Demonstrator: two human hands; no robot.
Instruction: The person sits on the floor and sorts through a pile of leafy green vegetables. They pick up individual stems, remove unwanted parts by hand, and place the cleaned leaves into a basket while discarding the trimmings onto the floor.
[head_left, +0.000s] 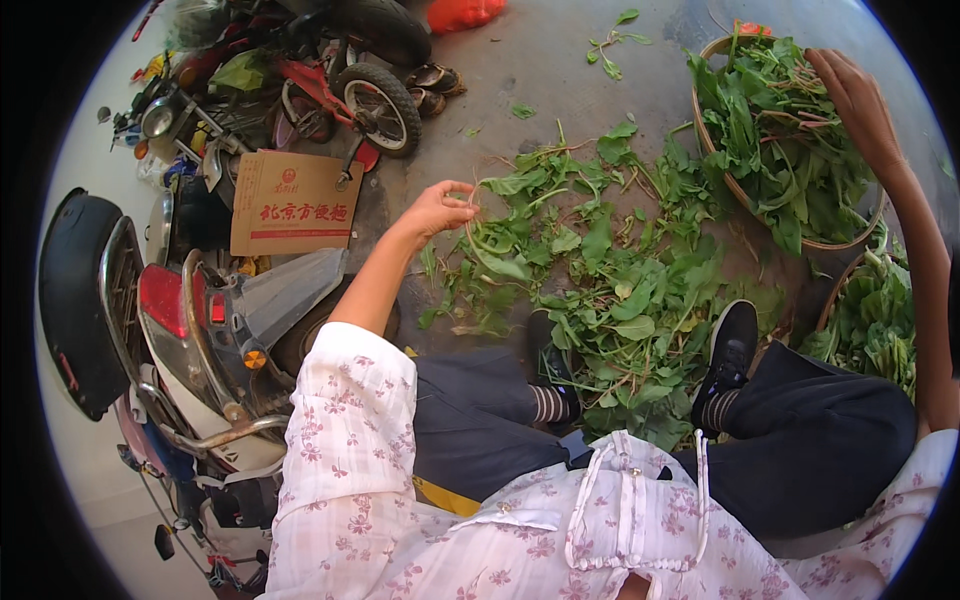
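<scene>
My left hand (441, 208) pinches the thin root end of a leafy green plant (499, 259) between thumb and fingers, at the left side of a loose pile of leafy greens (630, 300) on the floor. The pile spreads between and beyond my shoes. At the upper right, my right hand (855, 109) rests at the far right side of a round woven basket (709, 139) heaped with green leaves (795, 150); its fingertips are at the leaves, and whether they grip any cannot be told. A second basket of greens (874, 315) stands nearer on the right, partly hidden by my right arm.
On the left are a parked motorcycle (225, 330), a cardboard box (296, 202) with printing and a small red bicycle (322, 90). Shoes (431, 86) lie beyond its wheel. A red bag (465, 13) and a few loose leaves (615, 45) lie farther off.
</scene>
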